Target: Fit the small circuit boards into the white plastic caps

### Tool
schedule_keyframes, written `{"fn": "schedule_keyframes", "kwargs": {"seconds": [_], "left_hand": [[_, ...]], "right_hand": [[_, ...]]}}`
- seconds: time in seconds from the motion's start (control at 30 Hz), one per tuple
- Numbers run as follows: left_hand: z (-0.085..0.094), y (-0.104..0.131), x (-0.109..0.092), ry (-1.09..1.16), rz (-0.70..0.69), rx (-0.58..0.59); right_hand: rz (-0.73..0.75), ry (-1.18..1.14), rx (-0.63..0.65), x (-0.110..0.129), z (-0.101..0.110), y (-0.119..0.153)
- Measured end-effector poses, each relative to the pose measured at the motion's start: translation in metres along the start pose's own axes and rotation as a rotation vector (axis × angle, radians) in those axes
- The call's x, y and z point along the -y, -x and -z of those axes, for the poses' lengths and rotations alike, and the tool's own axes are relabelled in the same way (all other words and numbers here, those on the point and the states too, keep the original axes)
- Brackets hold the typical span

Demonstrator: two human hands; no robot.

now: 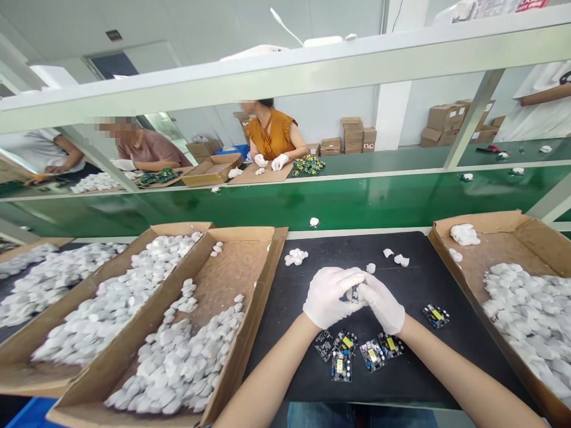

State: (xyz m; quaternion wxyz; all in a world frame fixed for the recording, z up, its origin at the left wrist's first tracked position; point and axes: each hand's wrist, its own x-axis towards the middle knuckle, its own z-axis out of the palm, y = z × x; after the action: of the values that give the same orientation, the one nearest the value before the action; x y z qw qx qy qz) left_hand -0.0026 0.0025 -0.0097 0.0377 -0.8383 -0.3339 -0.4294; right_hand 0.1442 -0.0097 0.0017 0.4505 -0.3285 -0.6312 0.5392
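Both my hands wear white gloves and meet above the black mat [307, 297]. My left hand [332, 296] curls its fingers round a small circuit board [353, 292], partly hidden between the hands. From the other side, my right hand [381, 302] closes its fingertips on the same board. Below them, several circuit boards with yellow parts [341, 364] lie on the mat; another board [436, 315] lies to the right. Small white pieces [296, 257] sit in a cluster behind my left hand, and a few more [401, 260] lie behind my right hand.
Cardboard trays of white pieces stand left [267, 279] and right [475, 221]. Beyond the mat runs a green conveyor [250, 208] carrying a board with a white piece [314, 222]. A metal shelf frame [312, 71] crosses above. Across it, several people sit or stand at a bench.
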Motion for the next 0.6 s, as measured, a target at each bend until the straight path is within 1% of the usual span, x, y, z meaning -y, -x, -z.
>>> {"fn": "schedule_keyframes", "kwargs": {"seconds": [0.1, 0.17, 0.23, 0.3, 0.4, 0.5, 0.6], "left_hand": [[-0.0004, 0.0007, -0.0007, 0.136, 0.062, -0.043], [0.0012, 0.0002, -0.0013, 0.224, 0.131, -0.057], [0.0031, -0.0005, -0.0018, 0.272, 0.201, -0.071], [0.0042, -0.0006, -0.002, 0.273, 0.216, -0.086], [0.0038, 0.0, -0.0014, 0.238, 0.17, -0.103], [0.0035, -0.0004, -0.0002, 0.226, 0.163, -0.062], [0.0046, -0.0026, 0.0006, 0.238, 0.176, 0.043]], "right_hand": [[-0.073, -0.055, 0.024, 0.0019, -0.0002, -0.001], [-0.122, -0.158, 0.065, 0.0039, 0.0001, -0.0013], [-0.112, -0.216, 0.124, 0.0067, 0.0007, -0.0016], [-0.092, -0.142, 0.143, 0.0093, 0.002, -0.0024], [-0.1, 0.019, 0.148, 0.0097, 0.0053, -0.0037], [-0.119, 0.065, 0.159, 0.0067, 0.0078, -0.0044], [-0.171, 0.086, 0.125, 0.0048, 0.007, -0.0049]]}}
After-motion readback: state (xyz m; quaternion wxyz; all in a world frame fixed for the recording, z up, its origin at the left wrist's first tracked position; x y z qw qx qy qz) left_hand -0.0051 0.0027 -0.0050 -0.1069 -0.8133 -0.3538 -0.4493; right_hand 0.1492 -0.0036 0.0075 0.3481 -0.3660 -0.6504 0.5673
